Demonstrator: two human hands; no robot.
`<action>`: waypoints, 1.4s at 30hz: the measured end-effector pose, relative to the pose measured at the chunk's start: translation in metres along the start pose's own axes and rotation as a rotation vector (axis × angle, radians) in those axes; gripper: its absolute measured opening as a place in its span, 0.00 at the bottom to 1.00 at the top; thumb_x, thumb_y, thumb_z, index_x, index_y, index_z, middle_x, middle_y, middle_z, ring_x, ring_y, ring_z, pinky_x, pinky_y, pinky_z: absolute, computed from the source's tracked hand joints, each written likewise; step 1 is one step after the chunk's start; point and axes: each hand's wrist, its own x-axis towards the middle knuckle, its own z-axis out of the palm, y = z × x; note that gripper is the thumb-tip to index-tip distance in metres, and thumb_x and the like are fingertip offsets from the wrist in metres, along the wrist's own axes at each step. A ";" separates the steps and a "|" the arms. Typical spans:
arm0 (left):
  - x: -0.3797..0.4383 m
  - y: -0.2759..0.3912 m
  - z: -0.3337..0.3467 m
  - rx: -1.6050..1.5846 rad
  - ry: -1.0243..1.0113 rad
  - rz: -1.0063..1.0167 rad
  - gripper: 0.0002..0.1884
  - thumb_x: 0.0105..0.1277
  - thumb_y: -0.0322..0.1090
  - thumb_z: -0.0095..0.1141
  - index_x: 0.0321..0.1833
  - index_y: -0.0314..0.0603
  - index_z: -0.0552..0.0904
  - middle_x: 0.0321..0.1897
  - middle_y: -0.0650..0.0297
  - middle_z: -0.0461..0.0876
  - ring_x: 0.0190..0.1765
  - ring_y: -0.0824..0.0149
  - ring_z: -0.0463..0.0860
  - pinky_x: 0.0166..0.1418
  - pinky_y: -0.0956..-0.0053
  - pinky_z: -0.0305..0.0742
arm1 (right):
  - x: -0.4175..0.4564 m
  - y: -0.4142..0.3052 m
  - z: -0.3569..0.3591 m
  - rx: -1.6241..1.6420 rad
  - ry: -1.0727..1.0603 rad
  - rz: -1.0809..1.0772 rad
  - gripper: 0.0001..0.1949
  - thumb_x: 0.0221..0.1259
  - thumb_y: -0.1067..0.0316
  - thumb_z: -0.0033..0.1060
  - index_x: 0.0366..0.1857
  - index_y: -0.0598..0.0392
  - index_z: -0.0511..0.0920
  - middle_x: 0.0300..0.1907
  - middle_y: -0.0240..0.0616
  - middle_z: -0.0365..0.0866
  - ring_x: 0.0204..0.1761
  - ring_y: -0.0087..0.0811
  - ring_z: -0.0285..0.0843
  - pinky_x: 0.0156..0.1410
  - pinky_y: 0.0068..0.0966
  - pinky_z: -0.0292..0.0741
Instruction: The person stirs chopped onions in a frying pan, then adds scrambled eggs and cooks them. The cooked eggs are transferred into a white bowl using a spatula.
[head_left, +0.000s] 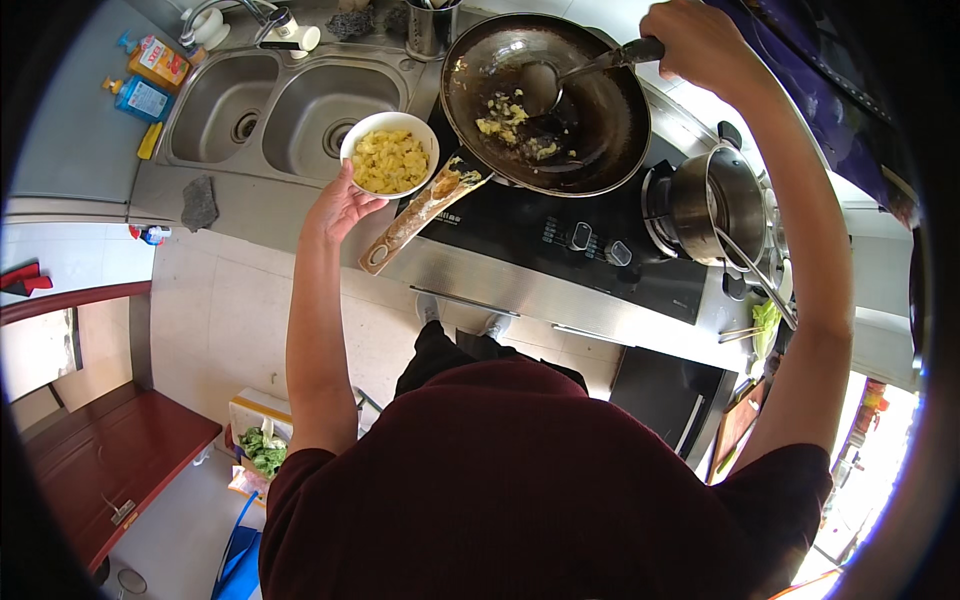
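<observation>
My left hand (337, 204) holds a white bowl (430, 139) by its rim and side, between the sink and the wok. Scrambled egg (390, 161) fills much of the bowl. In my right hand (694, 45) is the dark handle of a metal ladle (540, 86), whose head rests in the wok (611, 142) beside leftover bits of egg (504, 120). The wok stands on the left side of the black gas hob (510, 232), its wooden handle (420, 217) pointing down and left past the counter edge, just below the bowl.
A double steel sink (277, 112) lies at the left, with soap bottles (146, 97) beside it and a grey cloth (199, 204) on the counter. A steel pot (720, 206) with a utensil in it stands on the right burner. A utensil holder (431, 31) stands behind the sink near the wok.
</observation>
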 end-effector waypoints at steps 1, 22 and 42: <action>0.001 0.000 0.000 -0.001 -0.004 0.001 0.34 0.63 0.60 0.55 0.60 0.37 0.71 0.47 0.56 0.79 0.51 0.63 0.81 0.54 0.64 0.82 | 0.004 -0.005 0.000 -0.030 0.018 -0.026 0.12 0.36 0.74 0.70 0.30 0.58 0.81 0.30 0.43 0.79 0.37 0.42 0.79 0.44 0.36 0.72; -0.007 -0.003 0.004 0.008 0.069 0.014 0.34 0.64 0.60 0.54 0.62 0.39 0.69 0.54 0.52 0.77 0.55 0.59 0.80 0.58 0.60 0.78 | -0.001 -0.060 0.050 -0.620 0.008 -0.457 0.04 0.48 0.69 0.58 0.23 0.52 0.74 0.26 0.32 0.70 0.34 0.28 0.71 0.45 0.23 0.69; -0.009 -0.007 0.007 -0.043 0.020 0.018 0.30 0.64 0.59 0.53 0.55 0.37 0.74 0.27 0.69 0.77 0.28 0.80 0.77 0.54 0.64 0.81 | -0.084 -0.021 0.029 -0.712 -0.031 -0.516 0.11 0.47 0.69 0.63 0.36 0.53 0.76 0.31 0.27 0.71 0.40 0.24 0.73 0.53 0.21 0.69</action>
